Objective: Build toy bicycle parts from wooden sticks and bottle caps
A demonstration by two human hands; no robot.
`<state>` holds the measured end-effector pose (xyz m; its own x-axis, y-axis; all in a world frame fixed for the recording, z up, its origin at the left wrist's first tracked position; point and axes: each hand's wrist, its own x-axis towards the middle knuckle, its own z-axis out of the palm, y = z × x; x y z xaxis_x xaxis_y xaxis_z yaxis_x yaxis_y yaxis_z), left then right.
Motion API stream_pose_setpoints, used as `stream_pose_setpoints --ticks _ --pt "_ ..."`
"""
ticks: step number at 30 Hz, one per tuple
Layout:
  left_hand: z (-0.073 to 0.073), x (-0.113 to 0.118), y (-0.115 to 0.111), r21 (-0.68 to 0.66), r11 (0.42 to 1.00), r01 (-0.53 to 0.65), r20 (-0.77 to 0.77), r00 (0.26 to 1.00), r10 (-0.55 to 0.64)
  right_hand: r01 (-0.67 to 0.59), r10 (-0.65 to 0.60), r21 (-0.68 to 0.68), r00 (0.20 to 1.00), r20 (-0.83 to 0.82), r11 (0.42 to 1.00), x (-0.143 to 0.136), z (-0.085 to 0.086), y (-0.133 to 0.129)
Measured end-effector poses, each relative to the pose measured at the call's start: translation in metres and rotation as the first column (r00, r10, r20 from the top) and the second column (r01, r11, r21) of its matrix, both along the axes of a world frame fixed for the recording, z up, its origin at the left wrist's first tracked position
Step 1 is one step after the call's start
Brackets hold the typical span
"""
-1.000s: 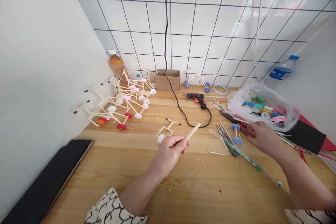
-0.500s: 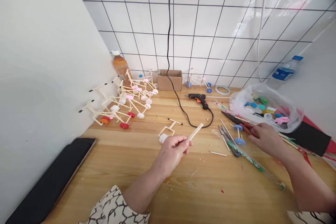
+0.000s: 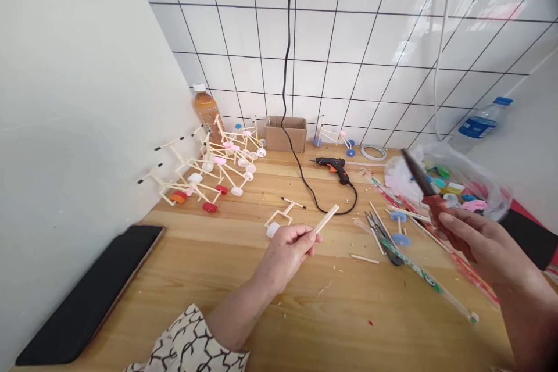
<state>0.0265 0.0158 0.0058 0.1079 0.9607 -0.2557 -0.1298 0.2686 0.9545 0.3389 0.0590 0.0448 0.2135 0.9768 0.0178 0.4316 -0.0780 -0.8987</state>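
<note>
My left hand point(image 3: 290, 253) is closed on a few short wooden sticks point(image 3: 326, 219), which point up to the right above the table. Just behind it lies a small stick frame point(image 3: 281, 215) with a white bottle cap point(image 3: 272, 229). My right hand point(image 3: 488, 238) grips red-handled shears point(image 3: 418, 174), lifted off the table, their dark blades together and pointing up to the left. Below them lie a pair of blue caps joined by a stick point(image 3: 400, 231), dark scissors point(image 3: 383, 238) and a printed wrapper of sticks point(image 3: 422, 276).
Several stick-and-cap models point(image 3: 209, 168) stand at the left near a tea bottle point(image 3: 207, 107). A cardboard box point(image 3: 288, 135) and a glue gun point(image 3: 333, 167) with a black cord lie toward the wall. A bag of caps point(image 3: 457, 180) is at the right; a black phone-like slab point(image 3: 91, 296) lies left.
My right hand has lifted the red-handled shears off the table and brought them up and to the right. The left hand still holds its sticks, and the view has shifted slightly.
</note>
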Motion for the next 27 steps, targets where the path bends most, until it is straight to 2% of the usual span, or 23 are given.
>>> stream_pose_setpoints --ticks 2,4,5,7,9,12,14,18,25,27 --pt "0.001 0.000 0.001 -0.011 1.000 -0.012 0.022 1.000 0.012 -0.044 0.043 0.003 0.975 -0.219 0.999 -0.011 0.006 -0.013" --pt "0.002 0.000 0.001 -0.017 1.000 -0.022 0.032 0.999 0.023 -0.129 0.131 0.028 0.921 -0.366 0.991 -0.026 0.011 -0.026" --pt "0.003 0.000 0.001 -0.018 0.999 -0.028 0.031 0.999 0.029 -0.184 0.166 -0.002 0.889 -0.426 0.983 -0.035 0.013 -0.033" --pt "0.004 -0.001 0.002 -0.017 0.999 -0.043 0.025 0.999 0.043 -0.376 0.267 -0.089 0.786 -0.558 0.922 -0.055 0.013 -0.046" --pt "0.005 -0.002 0.002 -0.012 0.998 -0.056 0.022 0.998 0.056 -0.509 0.339 -0.090 0.684 -0.646 0.856 -0.074 0.009 -0.056" --pt "0.005 -0.004 0.002 -0.005 0.998 -0.065 0.031 0.997 0.065 -0.640 0.424 -0.125 0.630 -0.650 0.758 -0.089 -0.003 -0.063" --pt "0.006 -0.006 0.002 0.003 0.997 -0.071 0.038 0.997 0.071 -0.665 0.465 -0.148 0.645 -0.606 0.732 -0.090 -0.012 -0.063" --pt "0.008 -0.009 0.003 0.025 0.996 -0.086 0.040 0.996 0.085 -0.627 0.477 -0.210 0.733 -0.484 0.750 -0.084 -0.021 -0.062" --pt "0.013 -0.012 0.002 0.050 0.993 -0.109 0.002 0.994 0.109 -0.558 0.488 -0.269 0.824 -0.287 0.785 -0.089 -0.009 -0.065" --pt "0.014 -0.012 0.001 0.056 0.993 -0.102 -0.013 0.995 0.103 -0.558 0.512 -0.277 0.829 -0.226 0.782 -0.091 -0.006 -0.066"
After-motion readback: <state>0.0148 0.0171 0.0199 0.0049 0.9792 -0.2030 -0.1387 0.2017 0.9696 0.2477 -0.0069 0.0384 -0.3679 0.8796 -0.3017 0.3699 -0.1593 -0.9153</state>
